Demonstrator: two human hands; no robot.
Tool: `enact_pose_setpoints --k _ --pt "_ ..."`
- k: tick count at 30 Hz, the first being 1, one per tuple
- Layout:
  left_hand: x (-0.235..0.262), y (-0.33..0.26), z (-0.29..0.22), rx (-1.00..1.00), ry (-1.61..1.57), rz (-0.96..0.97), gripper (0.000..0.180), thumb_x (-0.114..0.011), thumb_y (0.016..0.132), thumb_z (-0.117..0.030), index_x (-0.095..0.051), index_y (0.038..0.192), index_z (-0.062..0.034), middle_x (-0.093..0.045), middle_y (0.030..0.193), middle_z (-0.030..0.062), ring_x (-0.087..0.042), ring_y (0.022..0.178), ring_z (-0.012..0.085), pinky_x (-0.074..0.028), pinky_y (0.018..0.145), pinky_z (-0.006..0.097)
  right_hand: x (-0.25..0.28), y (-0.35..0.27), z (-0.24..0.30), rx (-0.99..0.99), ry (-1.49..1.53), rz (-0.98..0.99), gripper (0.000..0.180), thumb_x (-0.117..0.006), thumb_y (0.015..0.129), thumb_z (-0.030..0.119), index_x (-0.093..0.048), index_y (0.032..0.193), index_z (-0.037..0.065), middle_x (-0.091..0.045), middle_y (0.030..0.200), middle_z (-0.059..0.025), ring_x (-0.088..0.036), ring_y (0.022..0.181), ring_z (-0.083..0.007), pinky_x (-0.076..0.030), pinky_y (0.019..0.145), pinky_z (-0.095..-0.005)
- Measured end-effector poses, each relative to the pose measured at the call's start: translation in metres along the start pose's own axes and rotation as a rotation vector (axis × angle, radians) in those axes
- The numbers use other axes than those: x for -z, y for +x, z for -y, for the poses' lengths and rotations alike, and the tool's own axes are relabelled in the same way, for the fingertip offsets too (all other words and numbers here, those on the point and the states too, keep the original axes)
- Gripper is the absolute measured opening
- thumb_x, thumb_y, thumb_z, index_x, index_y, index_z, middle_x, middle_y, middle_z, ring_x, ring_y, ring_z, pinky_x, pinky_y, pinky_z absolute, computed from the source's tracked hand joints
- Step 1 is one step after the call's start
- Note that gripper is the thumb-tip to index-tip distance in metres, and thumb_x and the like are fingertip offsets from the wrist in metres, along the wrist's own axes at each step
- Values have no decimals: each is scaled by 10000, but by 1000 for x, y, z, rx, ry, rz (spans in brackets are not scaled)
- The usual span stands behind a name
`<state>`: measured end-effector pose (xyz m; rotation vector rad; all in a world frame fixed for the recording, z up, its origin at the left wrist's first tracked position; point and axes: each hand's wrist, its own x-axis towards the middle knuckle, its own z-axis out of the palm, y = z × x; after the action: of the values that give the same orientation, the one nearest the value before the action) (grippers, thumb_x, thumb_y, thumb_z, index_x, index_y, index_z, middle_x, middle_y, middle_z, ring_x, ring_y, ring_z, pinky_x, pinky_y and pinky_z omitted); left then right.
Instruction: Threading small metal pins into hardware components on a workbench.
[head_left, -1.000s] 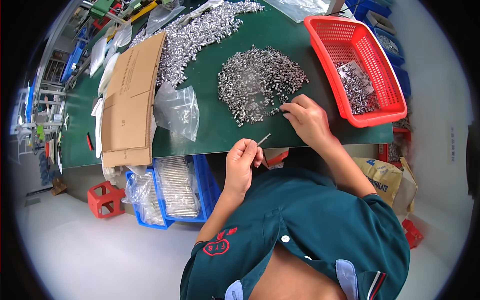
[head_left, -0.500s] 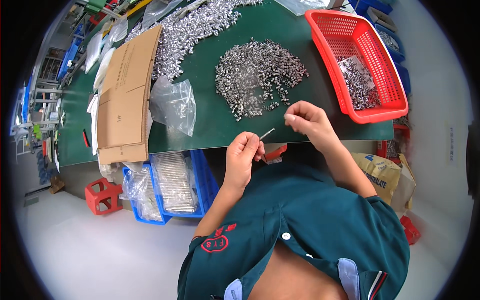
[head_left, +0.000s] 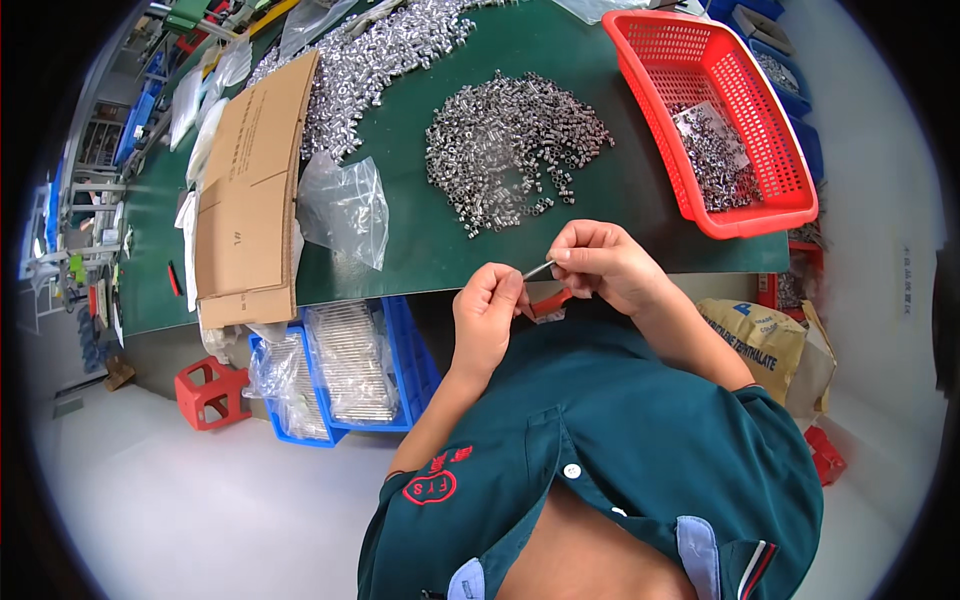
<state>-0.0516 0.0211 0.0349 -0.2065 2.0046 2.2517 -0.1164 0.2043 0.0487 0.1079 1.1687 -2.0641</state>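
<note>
The left hand (head_left: pixel 487 312) and the right hand (head_left: pixel 597 262) are close together, just at the near edge of the green desk (head_left: pixel 420 250). They share a thin metal pin (head_left: pixel 540 268). The left hand is curled, with its fingertips pinching one end of the pin. The right hand pinches the other end between thumb and fingers. The pin is tilted and is up in the air, not touching the desk. Under the desk, to the left, a blue bin (head_left: pixel 400 360) holds clear bags of long thin parts. A small red stool (head_left: pixel 208 392) stands on the floor beside it. On the desk, past the hands, lies a big heap (head_left: pixel 510 145) of small shiny metal pieces. To the left of it is a crumpled clear bag (head_left: pixel 345 208), and next to that a flat sheet of cardboard (head_left: pixel 250 190). On the right sits a red basket (head_left: pixel 700 60) with more metal pieces inside. Farther back, a second heap (head_left: pixel 375 55) of shiny pieces spreads along the desk.
</note>
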Motion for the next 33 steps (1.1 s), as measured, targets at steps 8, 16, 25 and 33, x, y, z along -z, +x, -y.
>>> enact_pose_setpoints --k 8,16,25,33 --pt "-2 1 5 36 -151 16 202 -510 953 -194 -547 831 -37 -545 699 -2 -470 622 59 -391 588 196 -12 -4 -11 197 -110 -75 102 -605 883 119 -590 867 19 -604 751 -29 -537 599 -64 -445 503 -204" --pt "-1 1 2 89 -272 23 210 -508 952 -202 -542 822 -41 -538 691 3 -453 618 62 -367 582 200 -14 -10 -12 265 -431 -152 101 -610 871 71 -605 942 -1 -605 775 -16 -552 662 -49 -483 588 -202" --pt "0 0 -1 158 -361 62 202 -516 948 -207 -542 833 -43 -543 713 13 -450 611 73 -367 580 207 -16 -10 -7 254 -504 -81 113 -608 838 3 -618 949 -16 -607 748 -22 -571 620 -73 -457 539 -218" --pt "10 2 6 135 -439 3 183 -499 953 -167 -527 824 -41 -544 707 29 -449 599 80 -360 555 206 8 16 7 761 -1250 -428 189 -685 734 51 -663 922 62 -586 764 -79 -597 667 -227 -493 607 -319"
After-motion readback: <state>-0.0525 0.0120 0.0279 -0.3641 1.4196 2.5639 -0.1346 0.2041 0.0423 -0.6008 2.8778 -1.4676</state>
